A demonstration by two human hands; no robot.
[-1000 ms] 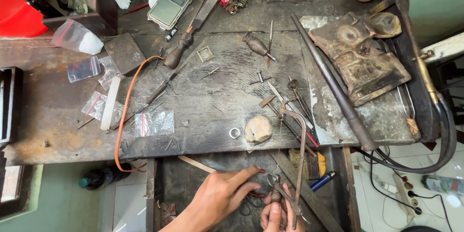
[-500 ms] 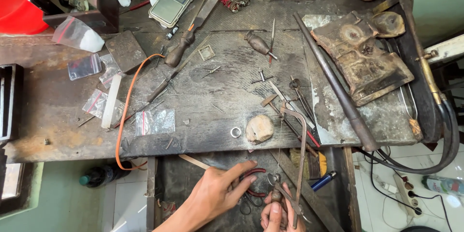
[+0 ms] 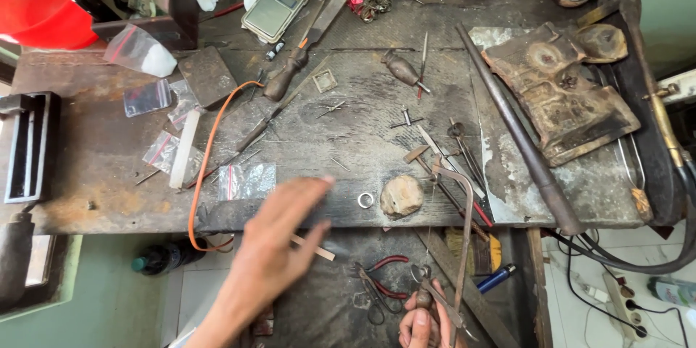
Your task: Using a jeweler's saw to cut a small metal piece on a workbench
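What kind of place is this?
Probably a jeweller's or metalsmith's workbench: a small metal ring, a big file, a pocket scale and a scorched soldering block lie on it.

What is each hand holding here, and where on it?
Left hand: nothing, open and blurred above the bench. Right hand: small metal pliers, gripped at the handles.

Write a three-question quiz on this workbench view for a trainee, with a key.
1. True or false: the left hand rests on the red-handled pliers.
2. What lies right beside the pale stone lump on the bench edge? A) a metal ring B) a blue lighter C) a pocket scale
3. Which hand grips a metal tool at the bottom edge of the view?

Key:
1. False; it is blurred and open, up by the bench edge, apart from the pliers.
2. A, the metal ring.
3. The right hand.
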